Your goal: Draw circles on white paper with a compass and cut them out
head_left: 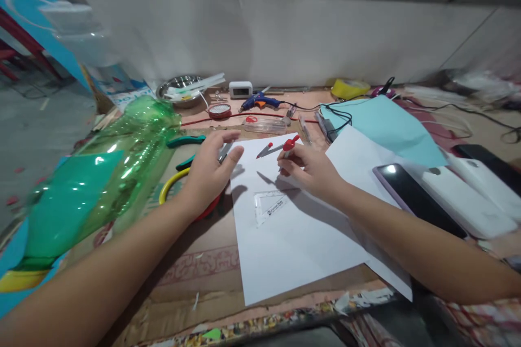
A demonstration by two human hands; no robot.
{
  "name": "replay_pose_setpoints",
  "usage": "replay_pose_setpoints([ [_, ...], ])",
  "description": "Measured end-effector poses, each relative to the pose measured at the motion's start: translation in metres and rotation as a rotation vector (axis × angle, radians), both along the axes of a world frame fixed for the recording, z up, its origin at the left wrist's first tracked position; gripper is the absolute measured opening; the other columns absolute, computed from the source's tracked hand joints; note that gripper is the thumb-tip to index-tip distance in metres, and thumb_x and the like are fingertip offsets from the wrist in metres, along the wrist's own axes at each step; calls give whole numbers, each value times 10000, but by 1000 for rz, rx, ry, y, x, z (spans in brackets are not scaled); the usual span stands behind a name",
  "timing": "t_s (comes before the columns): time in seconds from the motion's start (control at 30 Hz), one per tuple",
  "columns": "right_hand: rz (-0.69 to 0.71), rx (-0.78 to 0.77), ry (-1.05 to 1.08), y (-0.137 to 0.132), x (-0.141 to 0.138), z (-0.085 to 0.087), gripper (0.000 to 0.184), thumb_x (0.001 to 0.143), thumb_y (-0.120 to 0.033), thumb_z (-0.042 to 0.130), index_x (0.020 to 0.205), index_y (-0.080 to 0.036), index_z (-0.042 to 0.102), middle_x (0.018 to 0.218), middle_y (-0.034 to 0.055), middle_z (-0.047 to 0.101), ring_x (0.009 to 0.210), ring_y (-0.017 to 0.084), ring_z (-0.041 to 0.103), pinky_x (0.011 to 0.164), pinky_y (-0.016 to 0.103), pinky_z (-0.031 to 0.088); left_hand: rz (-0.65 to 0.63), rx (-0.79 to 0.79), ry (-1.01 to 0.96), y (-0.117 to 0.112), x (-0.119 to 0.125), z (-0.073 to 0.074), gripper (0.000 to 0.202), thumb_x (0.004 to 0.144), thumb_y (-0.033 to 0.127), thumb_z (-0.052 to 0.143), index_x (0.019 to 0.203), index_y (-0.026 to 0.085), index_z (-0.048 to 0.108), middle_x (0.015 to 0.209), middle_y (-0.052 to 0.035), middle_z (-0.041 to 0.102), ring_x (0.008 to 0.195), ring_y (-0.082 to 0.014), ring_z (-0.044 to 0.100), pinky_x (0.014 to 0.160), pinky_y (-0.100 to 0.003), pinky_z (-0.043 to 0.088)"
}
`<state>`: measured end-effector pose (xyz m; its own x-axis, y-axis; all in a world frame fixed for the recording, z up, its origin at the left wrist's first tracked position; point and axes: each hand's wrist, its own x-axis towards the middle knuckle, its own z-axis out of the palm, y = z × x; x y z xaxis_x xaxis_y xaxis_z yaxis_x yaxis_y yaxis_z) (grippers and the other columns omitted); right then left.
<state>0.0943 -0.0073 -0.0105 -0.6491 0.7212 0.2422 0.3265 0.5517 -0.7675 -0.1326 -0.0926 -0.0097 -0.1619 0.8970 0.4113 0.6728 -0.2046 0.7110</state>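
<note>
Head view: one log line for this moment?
right hand: holds compass over paper | left hand: at paper's left edge | set square: flat on paper | bottle: lying at left

Right hand [310, 171] grips a red compass [280, 147] over white paper [293, 238]; left hand [211, 168] rests at the paper's edge, fingers spread
</note>
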Motion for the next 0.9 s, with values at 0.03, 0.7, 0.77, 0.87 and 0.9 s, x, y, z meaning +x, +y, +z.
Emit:
replay_pose_setpoints([
  [0.03, 0, 34, -36, 2, -4, 4, 82, 924, -245, 564, 858, -200, 584, 738, 11, 683, 665, 164, 667, 670, 302, 501, -12, 54, 56, -1, 0, 2, 374, 993, 448, 543, 1296, 232, 580, 1363, -94, 616, 1286, -233, 548, 1135, -415, 394],
  [0.7, 18, 221, -154, 8, -13, 32, 373, 956, -313, 612, 1317, -221, 622, 983, 54, 758, 766, 171, 685, 720, 290, 498, -193, 161, 190, 37, 12, 25, 74, 882, 267, 731, 938, 231, 762, 1192, -80, 729, 1196, -268, 618, 1090, -486, 407],
  [0.77, 48, 291, -116, 10, -4, 43, 448, 984, -306, 575, 1430, -265, 556, 1100, 63, 752, 834, 172, 704, 782, 310, 519, -240, 154, 197, 37, 14, 23, 73, 875, 262, 738, 936, 232, 762, 1178, -79, 733, 1177, -262, 625, 1087, -478, 410],
  [0.87, 164, 437, -121, 14, -2, 53, 308, 999, -248, 539, 1267, -266, 689, 1170, 67, 763, 1002, 208, 711, 874, 347, 521, -319, 129, 211, 38, 17, 19, 83, 895, 267, 711, 956, 238, 758, 1153, -71, 735, 1160, -252, 629, 1078, -464, 419],
  [0.9, 198, 468, -136, 15, -3, 55, 265, 999, -233, 534, 1180, -250, 726, 1156, 69, 772, 1026, 218, 710, 885, 355, 520, -336, 120, 215, 39, 17, 19, 88, 907, 273, 695, 960, 238, 756, 1152, -71, 733, 1159, -252, 629, 1076, -462, 419],
])
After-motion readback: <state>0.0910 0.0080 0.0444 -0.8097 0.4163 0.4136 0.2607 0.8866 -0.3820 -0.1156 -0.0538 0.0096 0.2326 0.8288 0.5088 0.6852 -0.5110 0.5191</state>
